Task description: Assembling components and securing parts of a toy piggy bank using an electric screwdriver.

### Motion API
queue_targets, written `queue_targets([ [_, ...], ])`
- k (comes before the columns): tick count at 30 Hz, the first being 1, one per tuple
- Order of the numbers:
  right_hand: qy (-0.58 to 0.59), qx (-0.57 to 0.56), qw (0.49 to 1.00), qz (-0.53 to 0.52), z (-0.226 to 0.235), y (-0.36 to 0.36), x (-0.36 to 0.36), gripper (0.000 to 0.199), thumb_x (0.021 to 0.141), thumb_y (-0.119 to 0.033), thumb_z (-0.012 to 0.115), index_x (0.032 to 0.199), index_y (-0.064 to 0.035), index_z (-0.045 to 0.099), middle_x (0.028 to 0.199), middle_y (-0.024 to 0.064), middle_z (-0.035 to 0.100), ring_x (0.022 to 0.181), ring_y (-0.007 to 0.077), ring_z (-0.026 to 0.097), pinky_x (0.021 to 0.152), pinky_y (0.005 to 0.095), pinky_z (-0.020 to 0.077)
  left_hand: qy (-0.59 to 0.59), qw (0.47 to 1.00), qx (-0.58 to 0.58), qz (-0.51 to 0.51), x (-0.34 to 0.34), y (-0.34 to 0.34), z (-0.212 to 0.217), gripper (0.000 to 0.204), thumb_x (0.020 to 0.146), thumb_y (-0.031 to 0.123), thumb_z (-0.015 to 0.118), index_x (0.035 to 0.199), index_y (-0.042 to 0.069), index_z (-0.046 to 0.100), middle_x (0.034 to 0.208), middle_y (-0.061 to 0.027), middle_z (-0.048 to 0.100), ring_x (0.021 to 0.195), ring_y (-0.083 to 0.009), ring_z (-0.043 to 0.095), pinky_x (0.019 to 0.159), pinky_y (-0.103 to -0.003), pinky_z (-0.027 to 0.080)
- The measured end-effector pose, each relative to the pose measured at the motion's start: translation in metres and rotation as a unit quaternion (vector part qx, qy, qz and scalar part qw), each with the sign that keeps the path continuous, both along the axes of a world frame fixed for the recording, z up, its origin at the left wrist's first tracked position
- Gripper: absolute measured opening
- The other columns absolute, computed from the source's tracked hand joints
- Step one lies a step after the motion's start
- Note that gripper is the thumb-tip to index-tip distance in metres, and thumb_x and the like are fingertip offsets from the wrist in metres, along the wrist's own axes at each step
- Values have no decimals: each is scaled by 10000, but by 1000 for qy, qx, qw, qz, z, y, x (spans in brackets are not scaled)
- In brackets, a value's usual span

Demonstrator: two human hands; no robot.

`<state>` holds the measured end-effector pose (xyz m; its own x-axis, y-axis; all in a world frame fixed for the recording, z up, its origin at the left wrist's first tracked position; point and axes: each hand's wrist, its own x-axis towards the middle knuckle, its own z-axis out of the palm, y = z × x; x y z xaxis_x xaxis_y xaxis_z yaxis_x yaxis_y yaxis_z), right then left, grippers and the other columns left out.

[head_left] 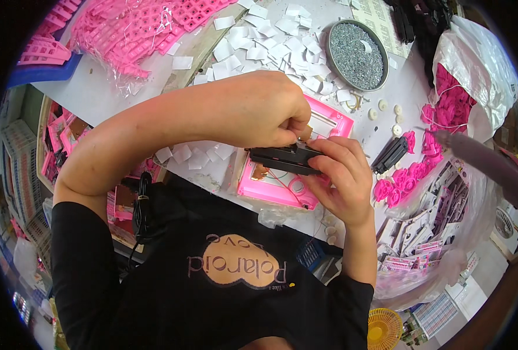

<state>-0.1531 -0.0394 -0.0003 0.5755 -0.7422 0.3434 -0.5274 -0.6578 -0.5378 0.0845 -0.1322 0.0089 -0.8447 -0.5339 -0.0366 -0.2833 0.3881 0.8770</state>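
Over a pink plastic casing (250, 185) on the table, my right hand (347, 179) grips one end of a long black plastic part (279, 160). My left hand (273, 111) reaches in from the left, its fingers pinched together at the upper edge of that part. What those fingertips hold, if anything, is hidden. A small brown piece (307, 132) shows beside them. Inside the casing lie thin red wires (282, 182) and a copper-brown piece (260, 171). Much of the casing is covered by my hands and the black part.
Small white paper pieces (256, 52) are scattered behind my hands. A round bowl (358, 55) holds many screws. Rightward lie black parts (390, 155), white discs (397, 130) and pink pieces (405, 179). A dark rod-shaped tool (483, 160) hangs at right. Pink frames (124, 35) are piled back left.
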Motion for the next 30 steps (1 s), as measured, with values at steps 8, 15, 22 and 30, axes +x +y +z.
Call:
queue_targets([
  [8, -58, 76, 989, -112, 3, 4, -5, 390, 726, -32, 828, 1063, 2, 635, 1090, 136, 681, 946, 238, 645, 748, 355, 544, 72, 984, 115, 120, 27, 22, -10, 233, 1035, 159, 485, 1228, 28, 496, 891, -82, 712, 737, -134, 607, 692, -273, 467],
  [15, -23, 423, 862, -278, 16, -36, -18, 313, 910, -226, 726, 1144, -26, 671, 806, 90, 658, 574, 183, 585, 605, 323, 492, 103, 953, 143, 245, 13, 72, -21, 416, 973, 77, 570, 1369, 31, 450, 1117, -118, 663, 743, -88, 543, 701, -251, 453],
  [22, 107, 53, 968, -223, 23, -36, 4, 320, 814, -223, 779, 1066, -53, 680, 886, 87, 651, 801, 298, 598, 720, 391, 505, 3, 970, -96, 225, 3, 76, -24, 523, 876, 124, 681, 1365, 17, 529, 1216, -159, 589, 785, -292, 676, 716, -369, 548],
  [30, 130, -16, 977, -168, 5, -20, 3, 422, 690, -80, 824, 1093, -48, 702, 1090, 108, 657, 1005, 313, 598, 883, 406, 484, -80, 964, -160, 199, -3, 70, -6, 431, 856, 156, 705, 1264, 57, 606, 1165, -115, 595, 820, -301, 672, 726, -385, 545],
])
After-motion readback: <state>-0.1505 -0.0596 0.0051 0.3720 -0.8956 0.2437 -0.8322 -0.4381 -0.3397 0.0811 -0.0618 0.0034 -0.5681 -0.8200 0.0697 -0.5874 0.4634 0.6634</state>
